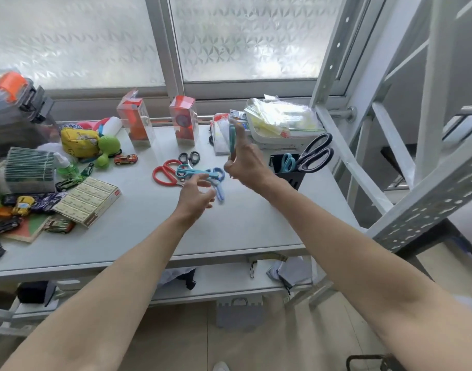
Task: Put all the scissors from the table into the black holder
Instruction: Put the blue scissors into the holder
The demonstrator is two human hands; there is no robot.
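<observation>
My right hand [245,164] is raised above the table and grips a pair of teal scissors [232,140], held upright and blurred. My left hand [195,195] reaches with spread fingers over a pile of scissors in the middle of the table: a light blue pair [188,171], a red pair [164,174], a small black pair [189,157] and a dark blue pair [219,183]. The black holder [288,174] stands at the table's right, holding large black scissors [316,153] and a teal pair [287,162].
Toy cars, a yellow pouch [79,141], a green toy and a staple box [89,200] crowd the left of the table. Two clear boxes [183,120] stand at the back. A white tray of plastic bags [281,123] sits behind the holder. A metal rack [427,188] rises on the right.
</observation>
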